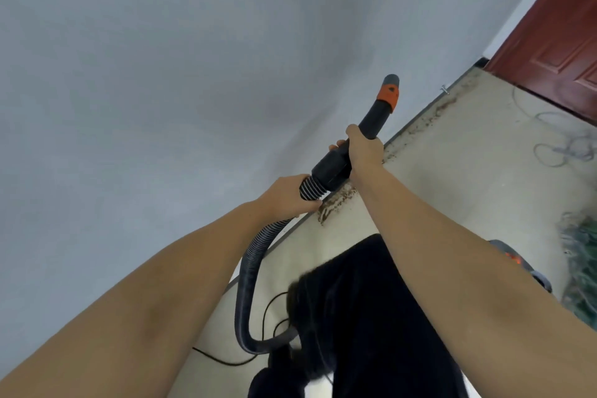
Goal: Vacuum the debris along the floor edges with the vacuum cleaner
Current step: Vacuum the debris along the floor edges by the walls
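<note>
My right hand grips the black vacuum handle, whose nozzle tip has an orange collar and points up in front of the wall, off the floor. My left hand holds the ribbed black hose just below the handle. The hose curves down past my dark trouser leg. Brown debris lies in a strip along the floor edge where it meets the wall, running toward the door. Part of the vacuum body, grey with an orange light, shows behind my right forearm.
A pale grey wall fills the left. A dark red door stands at the far right corner. Loose wire coils and a greenish tangled heap lie on the beige floor at right. A thin black power cord runs across the floor near my feet.
</note>
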